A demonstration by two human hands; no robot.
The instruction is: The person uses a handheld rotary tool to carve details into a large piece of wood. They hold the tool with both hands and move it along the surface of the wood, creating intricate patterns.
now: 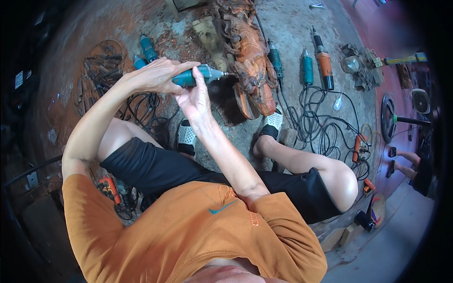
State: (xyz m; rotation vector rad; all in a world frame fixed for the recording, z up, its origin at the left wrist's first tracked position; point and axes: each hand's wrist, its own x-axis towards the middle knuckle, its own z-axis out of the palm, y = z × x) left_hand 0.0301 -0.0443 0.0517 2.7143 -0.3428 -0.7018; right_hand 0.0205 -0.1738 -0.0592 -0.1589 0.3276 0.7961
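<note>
A teal die grinder (194,77) lies level in both my hands, its thin bit pointing right. My left hand (158,75) is closed over the rear of its body. With thumb up along the body, my right hand (194,100) grips it from below, nearer the collar. The bit's tip is at the left side of a reddish-brown carved wood piece (255,59); I cannot tell whether it touches. This carving has deep, rounded relief and stretches away from me, its near end beside my right foot.
Chisels (101,66) lie heaped at the left near more teal tools (147,47). Right of the carving are two teal grinders (307,68), an orange-and-black one (324,66), tangled cables (314,120), a small bottle (337,102) and an orange power strip (359,148). Another person's legs (406,158) show far right.
</note>
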